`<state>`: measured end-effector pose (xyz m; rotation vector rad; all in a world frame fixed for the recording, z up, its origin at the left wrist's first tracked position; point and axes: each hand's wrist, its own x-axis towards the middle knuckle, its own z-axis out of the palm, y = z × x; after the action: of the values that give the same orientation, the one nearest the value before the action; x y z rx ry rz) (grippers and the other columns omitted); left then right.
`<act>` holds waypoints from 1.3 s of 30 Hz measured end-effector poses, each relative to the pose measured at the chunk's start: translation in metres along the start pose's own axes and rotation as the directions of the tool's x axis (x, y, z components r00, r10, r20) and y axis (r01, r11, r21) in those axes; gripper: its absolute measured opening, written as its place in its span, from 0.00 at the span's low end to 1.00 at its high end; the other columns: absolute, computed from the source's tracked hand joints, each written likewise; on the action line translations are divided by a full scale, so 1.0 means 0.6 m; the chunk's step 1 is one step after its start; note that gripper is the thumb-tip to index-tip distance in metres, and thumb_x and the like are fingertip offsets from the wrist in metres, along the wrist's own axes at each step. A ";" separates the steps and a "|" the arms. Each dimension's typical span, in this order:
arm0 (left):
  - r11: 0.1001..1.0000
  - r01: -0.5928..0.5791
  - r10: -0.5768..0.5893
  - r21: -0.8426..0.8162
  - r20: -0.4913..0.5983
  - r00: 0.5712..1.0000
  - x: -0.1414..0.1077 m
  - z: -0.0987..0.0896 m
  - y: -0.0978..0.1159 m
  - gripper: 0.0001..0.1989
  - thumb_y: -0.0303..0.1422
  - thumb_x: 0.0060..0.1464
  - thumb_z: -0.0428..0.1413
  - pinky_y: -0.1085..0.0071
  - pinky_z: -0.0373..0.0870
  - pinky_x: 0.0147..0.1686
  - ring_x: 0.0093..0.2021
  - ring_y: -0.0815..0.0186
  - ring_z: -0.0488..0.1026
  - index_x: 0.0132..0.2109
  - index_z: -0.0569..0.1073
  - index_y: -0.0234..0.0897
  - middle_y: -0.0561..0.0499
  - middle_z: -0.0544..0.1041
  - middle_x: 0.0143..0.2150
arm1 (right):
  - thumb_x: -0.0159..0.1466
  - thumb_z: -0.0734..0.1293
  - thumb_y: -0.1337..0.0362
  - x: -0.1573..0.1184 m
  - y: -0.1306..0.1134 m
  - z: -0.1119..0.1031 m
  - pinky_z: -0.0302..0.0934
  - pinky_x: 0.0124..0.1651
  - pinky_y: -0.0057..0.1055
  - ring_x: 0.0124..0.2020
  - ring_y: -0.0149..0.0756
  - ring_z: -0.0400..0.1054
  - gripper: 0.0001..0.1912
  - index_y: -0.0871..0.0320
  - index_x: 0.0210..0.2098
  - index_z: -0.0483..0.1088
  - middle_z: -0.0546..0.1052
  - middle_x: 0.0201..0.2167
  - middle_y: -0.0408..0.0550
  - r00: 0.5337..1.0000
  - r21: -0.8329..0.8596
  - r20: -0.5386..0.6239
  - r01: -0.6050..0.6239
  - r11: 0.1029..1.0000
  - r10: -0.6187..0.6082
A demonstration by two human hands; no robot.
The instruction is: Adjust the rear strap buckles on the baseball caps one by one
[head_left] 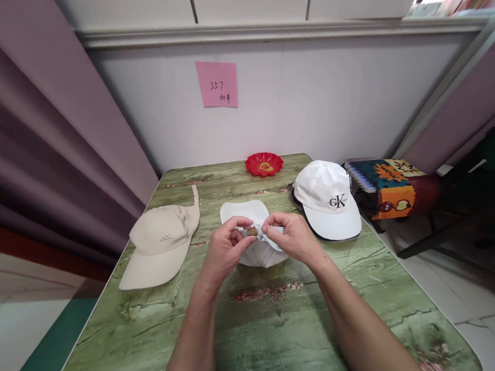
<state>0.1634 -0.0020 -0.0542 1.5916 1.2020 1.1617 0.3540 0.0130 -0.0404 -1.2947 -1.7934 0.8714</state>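
Note:
A white cap (pixel 263 257) lies in the middle of the table with its brim pointing away from me. My left hand (pixel 230 242) pinches a small brownish buckle (pixel 252 231) at the cap's back strap. Beside it, my right hand (pixel 293 233) is closed on the strap's other side, its fingertips close to the buckle. To the left rests a beige cap (pixel 160 233), its strap sticking up at the back. On the right, a white cap with black "CK" lettering (pixel 323 187) sits on top of a dark cap (pixel 297 201), mostly hidden beneath it.
A red scalloped dish (pixel 264 165) stands at the back of the green table (pixel 264 334). Behind it, a pink note (pixel 218 84) is stuck on the white wall. A stool with a colourful cover (pixel 392 187) is right of the table. Purple curtains hang on both sides.

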 end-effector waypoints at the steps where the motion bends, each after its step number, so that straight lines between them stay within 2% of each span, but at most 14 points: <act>1: 0.999 0.026 -0.026 -0.022 0.006 1.000 0.000 -0.001 -0.001 0.13 0.34 0.50 0.64 0.77 0.55 0.21 0.20 0.73 0.60 0.43 0.74 0.38 0.59 0.66 0.21 | 0.60 0.65 0.59 0.001 0.001 -0.001 0.53 0.30 0.26 0.23 0.30 0.61 0.10 0.57 0.28 0.74 0.74 0.24 0.41 1.000 0.007 -0.014 -0.013 1.000 0.014; 5: 0.985 0.063 -0.055 -0.163 0.051 0.997 0.000 -0.004 0.001 0.13 0.35 0.53 0.62 0.77 0.62 0.23 0.21 0.72 0.65 0.44 0.72 0.37 0.58 0.68 0.22 | 0.62 0.64 0.55 0.002 0.005 -0.001 0.53 0.29 0.26 0.23 0.30 0.59 0.13 0.57 0.27 0.69 0.70 0.22 0.41 0.993 0.064 -0.109 -0.032 0.997 0.039; 8: 0.962 0.035 -0.018 -0.271 0.068 0.998 0.000 -0.002 0.004 0.12 0.34 0.55 0.61 0.74 0.70 0.30 0.27 0.69 0.71 0.45 0.73 0.36 0.55 0.73 0.25 | 0.63 0.64 0.53 0.000 0.002 0.003 0.53 0.29 0.26 0.23 0.29 0.58 0.16 0.57 0.26 0.66 0.67 0.21 0.39 0.995 0.106 -0.097 0.001 0.994 0.010; 11: 0.926 0.032 -0.009 -0.377 0.061 0.998 0.001 0.000 0.004 0.12 0.33 0.55 0.61 0.69 0.74 0.36 0.32 0.68 0.75 0.45 0.72 0.36 0.48 0.79 0.38 | 0.64 0.63 0.52 -0.004 -0.006 0.005 0.52 0.28 0.26 0.23 0.29 0.58 0.16 0.57 0.27 0.66 0.66 0.21 0.39 0.998 0.161 -0.066 0.026 0.987 -0.016; 13: 0.906 0.037 -0.020 -0.422 0.046 0.999 0.002 0.001 0.002 0.12 0.33 0.54 0.62 0.68 0.75 0.38 0.33 0.68 0.76 0.44 0.71 0.36 0.45 0.78 0.48 | 0.64 0.63 0.53 -0.005 -0.010 0.005 0.52 0.28 0.26 0.24 0.29 0.58 0.15 0.57 0.28 0.66 0.66 0.22 0.39 0.998 0.207 -0.061 0.036 0.978 -0.024; 15: 0.910 0.037 -0.034 -0.413 0.013 0.999 0.003 0.000 0.000 0.11 0.32 0.53 0.62 0.69 0.75 0.38 0.33 0.70 0.75 0.43 0.70 0.36 0.44 0.75 0.54 | 0.64 0.63 0.54 -0.004 -0.010 0.006 0.52 0.28 0.25 0.24 0.29 0.58 0.15 0.58 0.27 0.66 0.66 0.22 0.39 0.998 0.250 -0.051 0.032 0.968 -0.020; 17: 0.943 0.026 -0.045 -0.331 -0.052 0.998 0.003 -0.001 -0.001 0.11 0.31 0.51 0.63 0.73 0.74 0.35 0.32 0.72 0.73 0.41 0.71 0.36 0.45 0.75 0.52 | 0.63 0.64 0.55 -0.003 -0.008 0.007 0.51 0.27 0.25 0.24 0.28 0.57 0.14 0.58 0.28 0.66 0.66 0.21 0.39 0.999 0.266 -0.041 0.015 0.964 -0.004; 20: 0.980 0.040 -0.069 -0.193 -0.146 0.987 0.003 -0.001 0.003 0.12 0.30 0.48 0.64 0.76 0.71 0.30 0.28 0.73 0.71 0.41 0.73 0.36 0.52 0.75 0.37 | 0.63 0.65 0.55 -0.002 -0.004 0.013 0.49 0.25 0.25 0.22 0.28 0.56 0.13 0.58 0.29 0.69 0.66 0.21 0.39 1.000 0.234 -0.029 -0.004 0.972 0.011; 23: 0.960 0.097 -0.142 -0.261 -0.158 0.977 0.003 0.001 0.010 0.14 0.30 0.45 0.65 0.74 0.72 0.30 0.27 0.70 0.72 0.39 0.71 0.36 0.56 0.73 0.28 | 0.62 0.65 0.55 -0.001 0.000 0.017 0.50 0.26 0.25 0.23 0.28 0.57 0.13 0.58 0.31 0.71 0.68 0.22 0.40 1.000 0.204 -0.020 0.006 0.979 -0.001; 28: 0.825 0.216 -0.322 -0.522 -0.121 0.939 0.004 0.002 0.018 0.21 0.30 0.33 0.71 0.74 0.73 0.30 0.25 0.71 0.73 0.35 0.72 0.33 0.55 0.77 0.27 | 0.62 0.66 0.54 -0.001 0.002 0.019 0.51 0.26 0.24 0.23 0.28 0.58 0.13 0.58 0.31 0.71 0.69 0.22 0.40 1.000 0.201 -0.019 0.021 0.979 -0.017; 32: 0.725 0.253 -0.406 -0.641 -0.101 0.908 0.005 0.003 0.019 0.21 0.31 0.31 0.73 0.73 0.74 0.34 0.27 0.70 0.75 0.34 0.75 0.31 0.52 0.78 0.29 | 0.62 0.66 0.53 -0.002 0.000 0.018 0.52 0.27 0.24 0.24 0.29 0.59 0.14 0.58 0.30 0.70 0.70 0.22 0.40 1.000 0.206 -0.029 0.015 0.978 -0.009; 34: 0.718 0.237 -0.410 -0.654 -0.122 0.904 0.006 0.007 0.017 0.20 0.32 0.30 0.73 0.73 0.74 0.36 0.29 0.70 0.75 0.33 0.76 0.31 0.52 0.78 0.30 | 0.62 0.67 0.53 -0.001 -0.001 0.018 0.52 0.28 0.24 0.24 0.29 0.60 0.14 0.58 0.29 0.70 0.70 0.22 0.41 0.999 0.210 -0.039 0.019 0.977 -0.011; 39: 0.802 0.168 -0.343 -0.573 -0.212 0.915 0.008 0.015 0.010 0.17 0.32 0.32 0.72 0.78 0.70 0.35 0.31 0.72 0.73 0.30 0.76 0.32 0.53 0.77 0.30 | 0.61 0.67 0.55 0.001 0.002 0.018 0.51 0.26 0.24 0.22 0.28 0.57 0.12 0.58 0.31 0.72 0.69 0.21 0.39 1.000 0.222 -0.027 0.010 0.975 -0.004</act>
<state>0.1738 0.0009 -0.0499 0.8062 1.0996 1.4411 0.3451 0.0129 -0.0469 -1.1499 -1.6269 1.0149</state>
